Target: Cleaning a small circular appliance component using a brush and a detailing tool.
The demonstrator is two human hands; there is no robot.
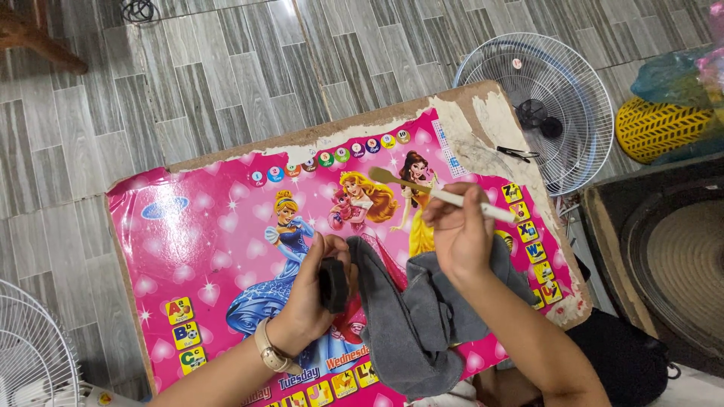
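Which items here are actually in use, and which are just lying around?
In use:
- left hand gripping a small black part
- right hand holding a white-handled brush
- grey cloth under both hands
- pink table

Lying about:
- fan guard on the floor
- second fan guard, lower left
- small black tool on the table's corner
- yellow basket
- speaker

Even, fairly bright indoor light falls from above, with soft, short shadows under the hands. A pale sheen of glare lies on the glossy pink tabletop (pixel 188 249) at its left. Focus is sharp centrally; edges bend slightly with wide-angle distortion.
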